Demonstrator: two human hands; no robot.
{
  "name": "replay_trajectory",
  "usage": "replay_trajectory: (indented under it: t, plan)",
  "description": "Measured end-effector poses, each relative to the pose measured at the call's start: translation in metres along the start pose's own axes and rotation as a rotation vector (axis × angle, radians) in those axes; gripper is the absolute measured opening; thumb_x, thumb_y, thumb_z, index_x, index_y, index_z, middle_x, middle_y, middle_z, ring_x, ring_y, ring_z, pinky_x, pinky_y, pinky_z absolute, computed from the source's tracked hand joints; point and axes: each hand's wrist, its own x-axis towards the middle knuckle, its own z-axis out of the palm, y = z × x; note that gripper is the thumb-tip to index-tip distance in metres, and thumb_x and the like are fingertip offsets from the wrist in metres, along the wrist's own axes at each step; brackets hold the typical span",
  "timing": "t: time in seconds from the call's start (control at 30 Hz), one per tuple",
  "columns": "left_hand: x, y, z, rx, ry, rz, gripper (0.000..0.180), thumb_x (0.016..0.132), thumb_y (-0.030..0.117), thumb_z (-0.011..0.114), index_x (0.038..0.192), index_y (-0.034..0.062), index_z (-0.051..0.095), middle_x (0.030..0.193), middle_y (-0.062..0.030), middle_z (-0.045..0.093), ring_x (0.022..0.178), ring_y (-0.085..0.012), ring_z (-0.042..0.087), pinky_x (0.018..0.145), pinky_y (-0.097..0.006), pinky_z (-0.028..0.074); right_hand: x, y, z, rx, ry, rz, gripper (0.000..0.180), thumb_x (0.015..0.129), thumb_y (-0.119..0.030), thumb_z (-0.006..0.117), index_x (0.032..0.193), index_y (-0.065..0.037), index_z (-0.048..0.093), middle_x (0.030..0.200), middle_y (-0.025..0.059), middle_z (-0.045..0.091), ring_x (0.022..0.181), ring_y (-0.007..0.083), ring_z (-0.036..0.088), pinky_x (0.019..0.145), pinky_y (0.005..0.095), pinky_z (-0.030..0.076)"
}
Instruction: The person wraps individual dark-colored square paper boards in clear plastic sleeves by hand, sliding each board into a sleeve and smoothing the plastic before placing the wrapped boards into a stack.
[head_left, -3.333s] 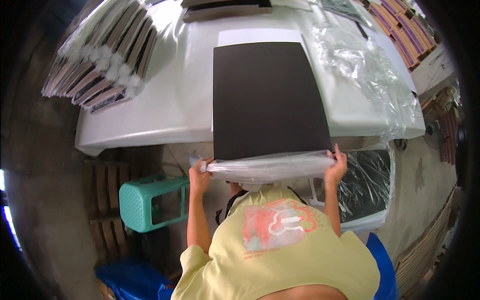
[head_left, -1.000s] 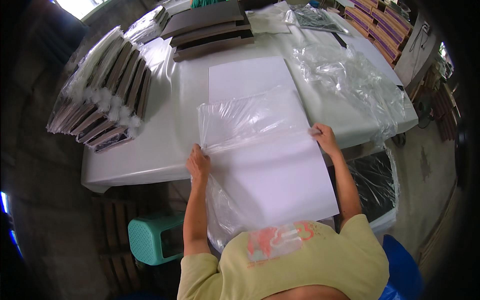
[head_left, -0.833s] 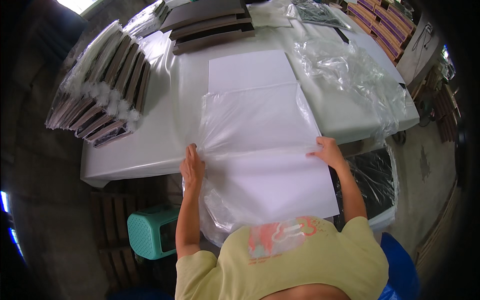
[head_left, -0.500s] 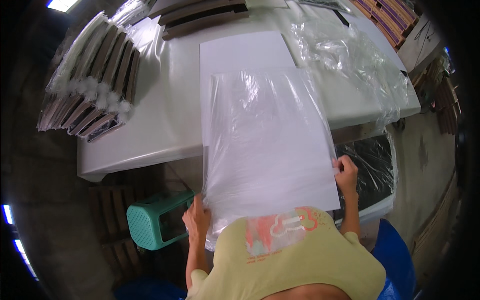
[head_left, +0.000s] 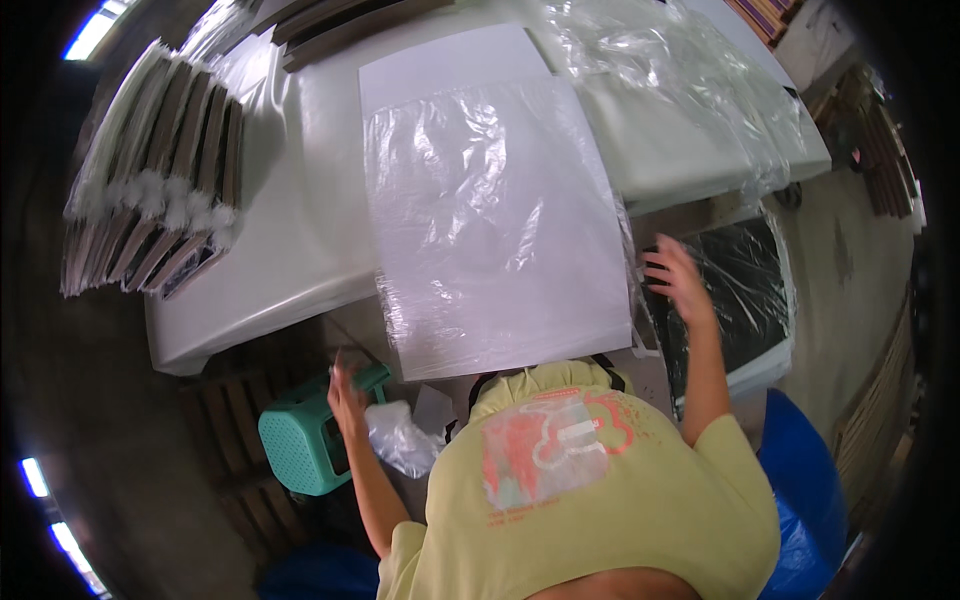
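One white board sleeved in a clear plastic bag, flat on the white worktop, overhanging its near edge. Left hand open, empty, below the edge beside a green stool. Right hand open, fingers spread, empty, just right of the board.

We stand in a packing workshop: our white counter carries a large white board in a clear plastic bag, a stack of bagged dark panels leans at its left, loose plastic sheeting lies right, over bare concrete floor.
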Motion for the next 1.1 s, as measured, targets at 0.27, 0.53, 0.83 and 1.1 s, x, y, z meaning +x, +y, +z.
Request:
replay_trajectory:
  t: [0.27,0.53,0.83,1.1]
  plan:
    - [0.039,-0.017,0.070,0.540,-0.464,0.033,0.040,0.079,0.031,0.060,0.098,-0.0034,0.055,0.078,-0.0047,0.057,0.070,-0.0117,0.049,0.067,-0.027,0.041,-0.008,0.046,0.030,-0.029,-0.119,-0.195,0.036,0.075,-0.016,0.066,0.104,0.001,0.053,0.092,0.0055,0.059,0.082,0.0115,0.053,0.076,0.0255,0.042]
    - [-0.042,-0.010,0.136,0.548,-0.627,0.501,0.023,0.081,0.006,0.056,0.102,-0.0019,0.054,0.077,-0.0034,0.055,0.071,-0.0082,0.048,0.062,-0.021,0.040,-0.105,0.117,-0.087,0.256,0.330,-0.352,0.037,0.078,-0.005,0.058,0.113,-0.001,0.048,0.104,0.0045,0.055,0.093,0.0124,0.050,0.084,0.0255,0.037]
    - [-0.033,0.092,0.230,0.085,-0.802,0.306,0.055,0.089,0.048,0.033,0.110,0.0001,0.049,0.073,-0.0046,0.051,0.040,-0.0024,0.024,0.038,-0.019,0.016,-0.089,0.266,-0.183,0.628,0.935,-0.104,0.047,0.076,-0.005,0.060,0.119,-0.003,0.040,0.109,0.0109,0.050,0.099,0.0215,0.047,0.084,0.0329,0.039]
    - [-0.012,0.124,0.231,-0.247,-0.863,0.252,0.060,0.087,0.052,0.031,0.113,0.0004,0.045,0.074,-0.0077,0.052,0.042,-0.0070,0.031,0.038,-0.020,0.023,-0.028,0.329,-0.256,-0.305,1.254,0.723,0.061,0.073,-0.018,0.064,0.123,-0.001,0.033,0.110,0.0179,0.046,0.094,0.0290,0.050,0.079,0.0460,0.042]
